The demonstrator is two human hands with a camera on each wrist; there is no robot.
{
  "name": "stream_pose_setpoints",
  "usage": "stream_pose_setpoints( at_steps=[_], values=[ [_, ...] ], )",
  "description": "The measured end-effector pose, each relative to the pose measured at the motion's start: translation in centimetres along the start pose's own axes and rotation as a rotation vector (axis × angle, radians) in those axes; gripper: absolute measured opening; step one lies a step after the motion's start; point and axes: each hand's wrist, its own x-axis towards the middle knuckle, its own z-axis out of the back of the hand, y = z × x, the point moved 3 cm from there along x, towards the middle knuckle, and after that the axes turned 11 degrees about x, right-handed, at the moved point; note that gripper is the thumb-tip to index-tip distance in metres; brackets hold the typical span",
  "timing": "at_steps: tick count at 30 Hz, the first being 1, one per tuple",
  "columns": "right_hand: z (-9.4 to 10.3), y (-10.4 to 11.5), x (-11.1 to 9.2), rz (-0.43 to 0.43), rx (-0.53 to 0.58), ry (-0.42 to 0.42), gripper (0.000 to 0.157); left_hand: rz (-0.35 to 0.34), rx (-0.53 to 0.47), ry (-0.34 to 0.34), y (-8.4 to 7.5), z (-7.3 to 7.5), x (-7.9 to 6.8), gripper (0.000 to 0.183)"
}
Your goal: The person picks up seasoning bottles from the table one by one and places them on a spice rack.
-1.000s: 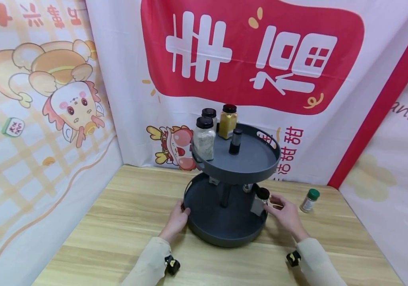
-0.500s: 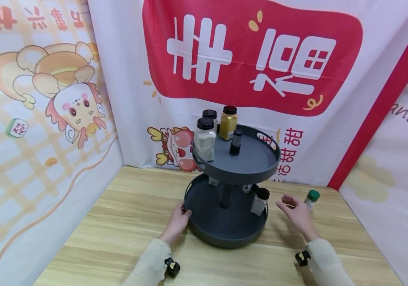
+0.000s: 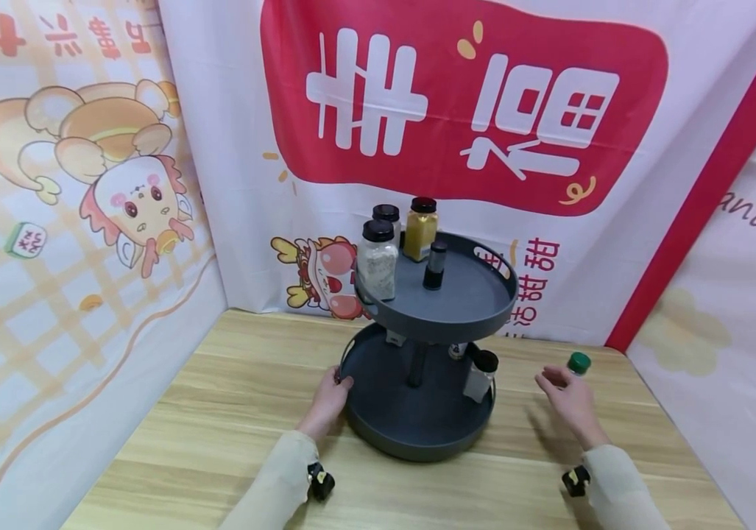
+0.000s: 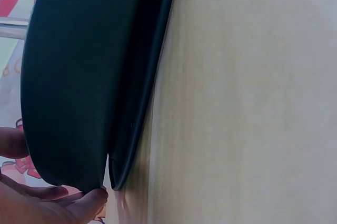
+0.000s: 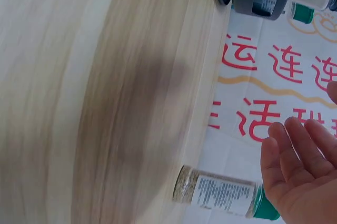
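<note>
My left hand [image 3: 328, 397] grips the left side of the lower tier of a dark grey two-tier round tray [image 3: 417, 447]. In the left wrist view, thumb and fingers close around the tray wall [image 4: 68, 87] near its handle opening. My right hand [image 3: 571, 403] is off the tray, fingers loosely bent and holding nothing. Beside it stands a spice jar with a green cap [image 3: 578, 363], its body mostly hidden behind the hand in the head view. The right wrist view shows the labelled jar [image 5: 224, 192] close by the fingers. A black-capped jar [image 3: 479, 379] leans on the lower tier's right side.
On the upper tier [image 3: 477, 298] stand a jar of white grains [image 3: 378, 261], a yellow-filled jar [image 3: 420, 234], another black-capped jar [image 3: 387, 213] and a small dark bottle [image 3: 435, 266]. More jars show partly behind the post [image 3: 417, 366]. Printed cloths hang around the wooden table [image 3: 218, 442].
My right hand has let go of the black-capped jar on the lower tier and moved right to the green-capped jar. The left hand keeps its grip on the tray.
</note>
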Motion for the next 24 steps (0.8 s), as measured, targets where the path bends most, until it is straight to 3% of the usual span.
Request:
stream_pose_setpoints(
  at_steps=[7,16,24],
  values=[
    [1.1,-1.0,0.2,-0.011,-0.041,-0.045,0.036,-0.005,-0.015,-0.014,0.3,-0.1,1.4,0.04],
    [2.3,-1.9,0.2,-0.101,-0.032,-0.044,0.047,-0.051,-0.033,0.003,0.4,0.3,2.5,0.035],
    [2.8,-2.6,0.2,-0.077,-0.045,-0.092,0.035,-0.069,-0.038,0.019,0.7,0.3,3.8,0.034]
  ],
)
